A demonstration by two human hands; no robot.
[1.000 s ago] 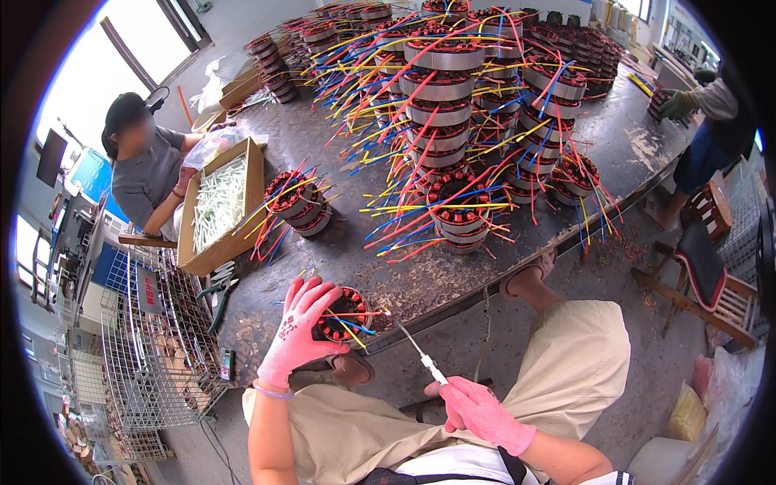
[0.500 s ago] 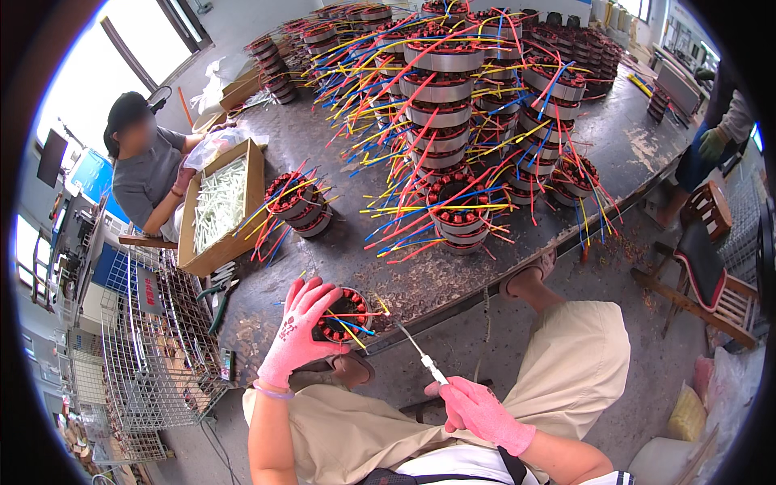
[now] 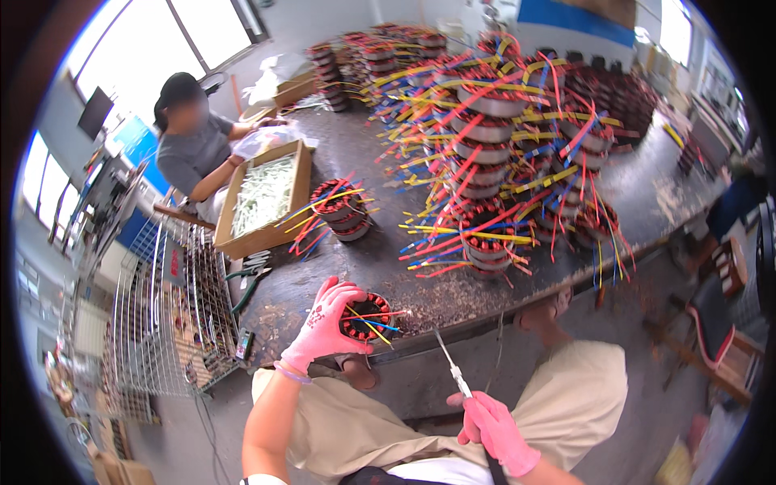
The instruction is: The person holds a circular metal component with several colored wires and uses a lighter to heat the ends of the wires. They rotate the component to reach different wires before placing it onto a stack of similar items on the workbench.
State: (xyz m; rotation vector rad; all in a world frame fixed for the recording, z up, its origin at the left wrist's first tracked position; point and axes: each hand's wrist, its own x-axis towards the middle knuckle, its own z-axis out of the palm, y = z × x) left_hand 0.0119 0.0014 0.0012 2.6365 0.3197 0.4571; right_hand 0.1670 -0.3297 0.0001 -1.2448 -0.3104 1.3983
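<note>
On my feed, the left grip (image 3: 320, 327) clasps the coil ring (image 3: 375, 309). Right of that ring, the right grip (image 3: 495, 430) clamps a slim tool (image 3: 456, 371).

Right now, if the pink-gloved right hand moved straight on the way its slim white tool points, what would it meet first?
Led by the slim white tool, the right hand would probably first meet the near edge of the dark, worn tabletop; depth is unclear, so the tip might pass above it.

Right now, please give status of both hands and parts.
Left hand grips wound stator. Right hand holds white-handled tool, tip off stator. Coloured leads jut toward tool.
</note>
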